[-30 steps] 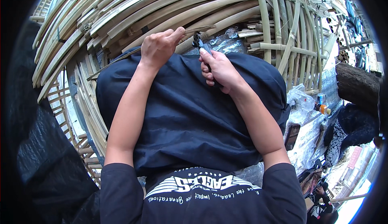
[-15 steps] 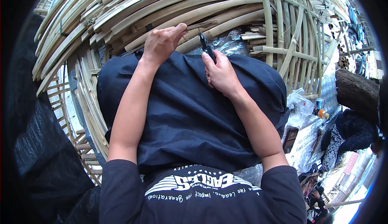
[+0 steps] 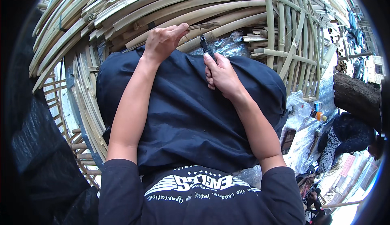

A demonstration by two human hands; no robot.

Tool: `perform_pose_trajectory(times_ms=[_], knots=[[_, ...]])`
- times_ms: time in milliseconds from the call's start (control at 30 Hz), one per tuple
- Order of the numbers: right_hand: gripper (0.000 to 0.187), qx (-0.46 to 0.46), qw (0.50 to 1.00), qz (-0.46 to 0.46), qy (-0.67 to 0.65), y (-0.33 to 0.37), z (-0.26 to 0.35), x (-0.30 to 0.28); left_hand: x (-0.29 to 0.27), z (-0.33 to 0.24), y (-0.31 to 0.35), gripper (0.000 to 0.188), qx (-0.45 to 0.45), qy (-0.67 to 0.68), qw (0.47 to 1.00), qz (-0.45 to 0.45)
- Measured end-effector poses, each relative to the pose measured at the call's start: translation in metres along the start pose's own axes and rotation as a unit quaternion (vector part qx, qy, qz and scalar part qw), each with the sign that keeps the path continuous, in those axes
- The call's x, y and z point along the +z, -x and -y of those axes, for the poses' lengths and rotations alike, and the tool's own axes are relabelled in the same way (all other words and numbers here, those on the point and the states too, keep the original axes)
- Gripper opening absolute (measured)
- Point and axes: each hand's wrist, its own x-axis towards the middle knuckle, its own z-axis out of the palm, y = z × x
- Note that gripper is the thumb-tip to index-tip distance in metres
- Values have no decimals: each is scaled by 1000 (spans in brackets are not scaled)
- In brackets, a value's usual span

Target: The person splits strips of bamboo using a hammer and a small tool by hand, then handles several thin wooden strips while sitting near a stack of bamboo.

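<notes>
My left hand [image 3: 162,42] is closed above my lap, its fingertips pinched on a thin brown strip [image 3: 205,25] that looks like bamboo. The strip points to the right, its far end ragged. Closed around the handle of a slim black hand tool [image 3: 204,44], my right hand [image 3: 221,72] is a little lower and to the right. The tool's narrow tip points up toward the strip, near its underside; whether they touch I cannot tell. Its exact kind is unclear. Dark blue cloth [image 3: 191,111] covers my lap beneath both hands.
Long split bamboo poles [image 3: 162,11] are piled ahead, curving to the left. A bamboo lattice [image 3: 290,42] stands at the right. Beyond my right knee are a clear plastic bag [image 3: 298,107], an orange bottle [image 3: 320,116], a phone-like dark object [image 3: 289,139] and a log [image 3: 357,97]. Another person [image 3: 349,133] is bent at far right.
My hands, the strip and the tool hold nearly the same places. The view has shifted slightly, so the surroundings on the right sit a little further left.
</notes>
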Motion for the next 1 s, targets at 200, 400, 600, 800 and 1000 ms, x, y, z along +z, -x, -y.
perform_pose_trajectory(times_ms=[200, 400, 600, 800, 1000], knots=[[28, 34, 996, 38, -71, 9, 10, 3, 5, 5, 1, 14, 31, 5, 999, -38], [25, -41, 999, 4, 18, 5, -5, -2, -4, -4, 1, 14, 20, 26, 999, -30], [35, -163, 963, -86, 194, -12, -21, -13, -18, -8, 0, 19, -13, 82, 996, 10], [31, -108, 981, -66, 150, -9, -14, -12, -13, -6, 3, 19, -11, 63, 998, 22], [27, -8, 1000, 15, -14, 13, 0, 0, 1, 0, 8, 10, 37, -31, 998, -29]])
